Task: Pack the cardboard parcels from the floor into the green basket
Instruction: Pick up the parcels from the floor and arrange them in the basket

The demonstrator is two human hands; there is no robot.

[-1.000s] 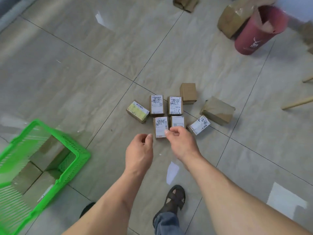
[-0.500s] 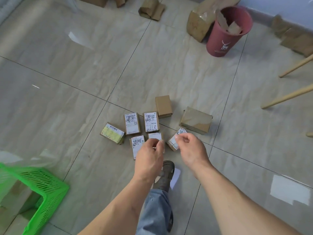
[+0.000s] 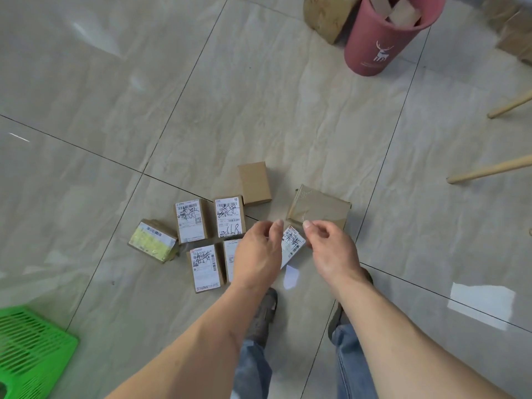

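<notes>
1. Head view: A person bent over a cluster of small cardboard parcels on the tiled floor, the left hand and right hand both hovering over the near right of the group; each grip was loosely curled with thumb and forefinger apart, and neither was closed on anything.
2. Head view: Between the hands lay a tilted labelled parcel, with a larger taped box just beyond it and a plain unlabelled box farther off.
3. Head view: The green basket sat at the near left corner, well apart from the parcels, only one corner in frame.
4. Head view: The step appeared to be a pick-up; it would go best with the hands closing on opposite sides of the tilted parcel, perhaps together with its neighbour, lifting level before swinging left to the basket.
5. Head view: Shipping labels carried barcodes and black handwritten characters too scrawled to read; one label seemed to show "2118"; another parcel bore a yellow label.
6. Head view: A pink bin at far right carried a white deer emblem.
</notes>
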